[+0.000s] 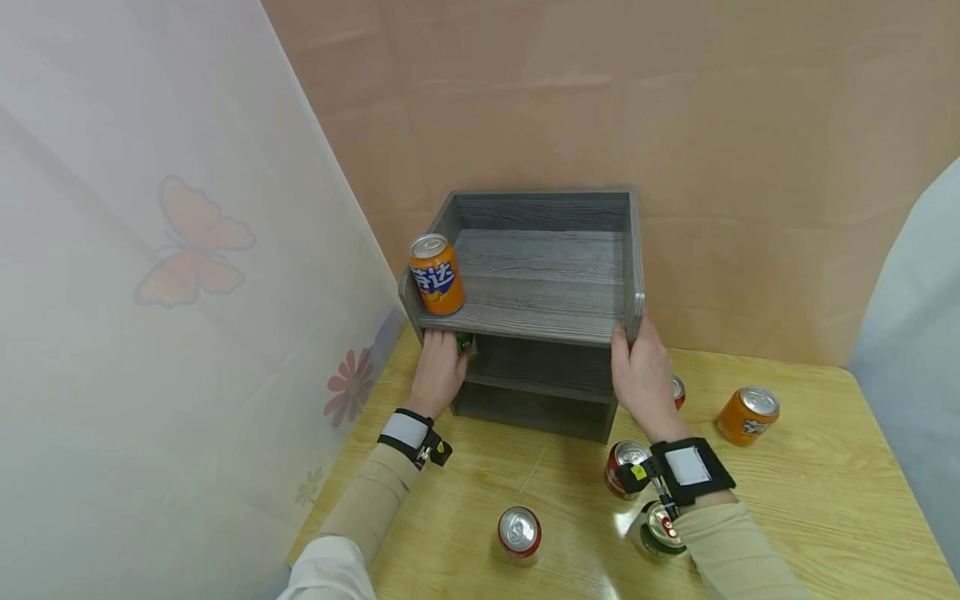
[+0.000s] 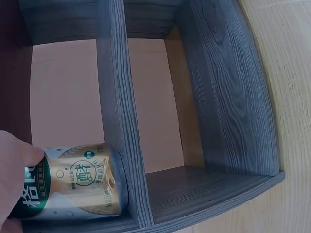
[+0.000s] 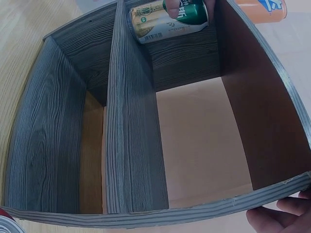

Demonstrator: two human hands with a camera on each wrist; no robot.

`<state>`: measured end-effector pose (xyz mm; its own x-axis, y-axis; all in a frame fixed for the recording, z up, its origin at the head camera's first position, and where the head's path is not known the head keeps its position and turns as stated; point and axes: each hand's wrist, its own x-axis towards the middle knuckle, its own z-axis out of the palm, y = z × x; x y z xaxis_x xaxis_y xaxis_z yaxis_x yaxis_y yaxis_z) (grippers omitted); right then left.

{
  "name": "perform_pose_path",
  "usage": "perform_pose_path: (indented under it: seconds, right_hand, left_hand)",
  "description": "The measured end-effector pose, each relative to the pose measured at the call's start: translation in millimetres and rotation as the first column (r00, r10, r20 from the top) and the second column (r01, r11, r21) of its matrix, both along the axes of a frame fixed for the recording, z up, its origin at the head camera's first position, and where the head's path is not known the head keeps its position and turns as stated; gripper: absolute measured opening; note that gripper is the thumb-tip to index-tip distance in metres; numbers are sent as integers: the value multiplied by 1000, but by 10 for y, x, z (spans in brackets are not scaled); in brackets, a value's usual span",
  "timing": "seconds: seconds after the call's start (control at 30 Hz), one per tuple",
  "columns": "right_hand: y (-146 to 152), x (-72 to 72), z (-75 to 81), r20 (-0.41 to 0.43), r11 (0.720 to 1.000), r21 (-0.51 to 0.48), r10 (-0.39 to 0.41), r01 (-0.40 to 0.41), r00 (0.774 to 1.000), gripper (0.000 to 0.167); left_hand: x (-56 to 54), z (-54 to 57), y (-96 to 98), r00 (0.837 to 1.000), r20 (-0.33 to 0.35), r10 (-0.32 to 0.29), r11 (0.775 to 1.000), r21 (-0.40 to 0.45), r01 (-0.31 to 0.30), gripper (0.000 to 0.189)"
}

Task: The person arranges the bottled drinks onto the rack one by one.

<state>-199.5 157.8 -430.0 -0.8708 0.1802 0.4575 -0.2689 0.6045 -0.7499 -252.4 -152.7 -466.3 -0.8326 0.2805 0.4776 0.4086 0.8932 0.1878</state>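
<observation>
My left hand (image 1: 438, 375) reaches under the top board of a grey wooden shelf (image 1: 536, 279) at its left end. It grips the upper part of a green, gold and white drink can (image 2: 80, 182), thumb on one side. The can stands upright on the middle shelf board (image 3: 136, 121), near the left side wall, and mostly hides behind the hand in the head view. My right hand (image 1: 645, 379) holds the shelf's right side panel, with fingers (image 3: 272, 221) on its outer face. An orange soda can (image 1: 438, 279) stands on the top board's front left corner.
On the wooden table (image 1: 817, 492), a red can (image 1: 519, 532) stands in front of the shelf. Another red can (image 1: 626, 467) and a dark can (image 1: 662, 530) are by my right forearm. An orange can (image 1: 748, 415) stands farther right, a partly hidden red can (image 1: 678, 392) behind my wrist.
</observation>
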Motion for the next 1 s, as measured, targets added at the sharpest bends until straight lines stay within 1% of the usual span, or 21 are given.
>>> perform_pose_path:
  seconds: [0.17, 0.4, 0.53, 0.63, 0.8, 0.9, 1.0]
  right_hand:
    - [-2, 1, 2, 2, 1000, 1, -3, 3, 1000, 50]
    - [5, -5, 6, 18, 1000, -3, -7, 7, 1000, 51]
    - [5, -14, 1, 4, 1000, 1, -8, 8, 1000, 50]
    - [6, -19, 0, -8, 1000, 1, -9, 9, 1000, 49]
    - [1, -20, -2, -4, 1000, 1, -10, 10, 1000, 49]
    - [1, -19, -4, 1, 1000, 2, -9, 9, 1000, 49]
    - [-3, -19, -4, 1, 1000, 0, -6, 6, 1000, 49]
  left_hand:
    - [-6, 27, -3, 1000, -20, -4, 998, -63, 3, 61]
    - [-32, 78, -10, 1000, 6, -26, 991, -135, 26, 62]
    - [-38, 93, -10, 1000, 13, -26, 987, -156, 28, 63]
    - [-42, 90, -5, 1000, 18, -22, 990, -142, 24, 64]
    - [-23, 77, -10, 999, 35, -20, 996, -83, 23, 68]
    - [8, 69, -22, 999, 31, -36, 998, -55, 37, 68]
    - [50, 68, -53, 997, -4, -77, 997, -29, 77, 71]
